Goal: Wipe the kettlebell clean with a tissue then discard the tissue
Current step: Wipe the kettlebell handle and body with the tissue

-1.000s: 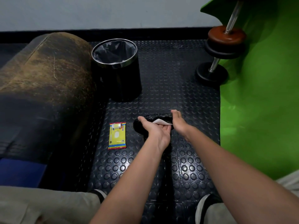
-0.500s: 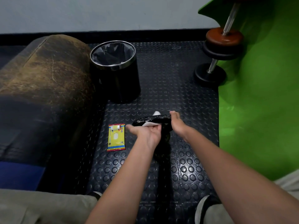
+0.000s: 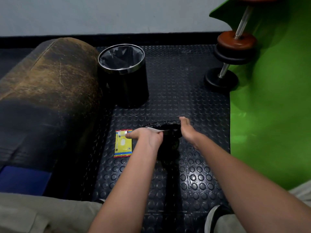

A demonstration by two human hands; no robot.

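The left hand (image 3: 148,137) is gripping a white tissue (image 3: 155,130) and pressing it on the black kettlebell (image 3: 170,132), which is sitting on the studded floor mat (image 3: 185,101) between both hands. The right hand (image 3: 187,131) is resting flat, fingers straight, against the kettlebell's right side. A yellow tissue packet (image 3: 123,143) is lying just left of the left hand, and a black bin (image 3: 123,73) is standing farther back.

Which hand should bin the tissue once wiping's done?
Left, probably. The left hand already holds the tissue, and the bin stands on its side. The right hand steadies the kettlebell.
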